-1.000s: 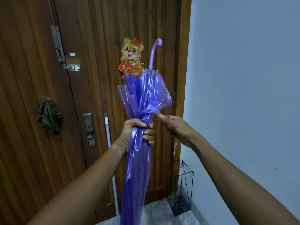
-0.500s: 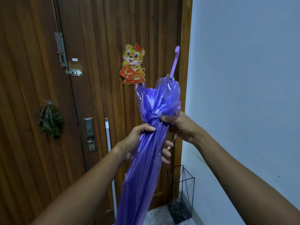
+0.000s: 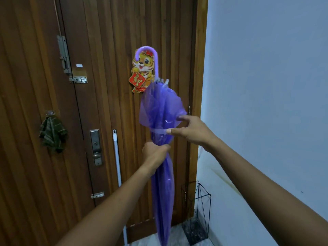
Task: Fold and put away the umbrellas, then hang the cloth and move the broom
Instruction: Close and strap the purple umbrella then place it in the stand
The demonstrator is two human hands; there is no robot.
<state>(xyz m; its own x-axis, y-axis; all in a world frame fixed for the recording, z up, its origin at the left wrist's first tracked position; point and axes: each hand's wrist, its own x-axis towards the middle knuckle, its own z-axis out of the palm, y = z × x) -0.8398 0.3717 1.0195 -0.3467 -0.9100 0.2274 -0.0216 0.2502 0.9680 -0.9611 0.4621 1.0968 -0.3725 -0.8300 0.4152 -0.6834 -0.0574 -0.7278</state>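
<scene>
A translucent purple umbrella is folded and held upright in front of the wooden door, its curved handle on top. My left hand grips its gathered canopy at mid-height. Just above, my right hand pinches the end of the clear tie strap, which runs round the canopy. A dark green checked cloth hangs from a hook on the left door leaf. The broom's white handle leans against the door; its head is hidden.
A black wire umbrella stand stands on the floor in the corner between door frame and white wall. The door carries a tiger decoration, a lever lock plate and bolts.
The umbrella has turned so its handle curves left. My right hand went from pulling the strap, to clasping the canopy, to drawing the strap round it. My left hand slid lower.
</scene>
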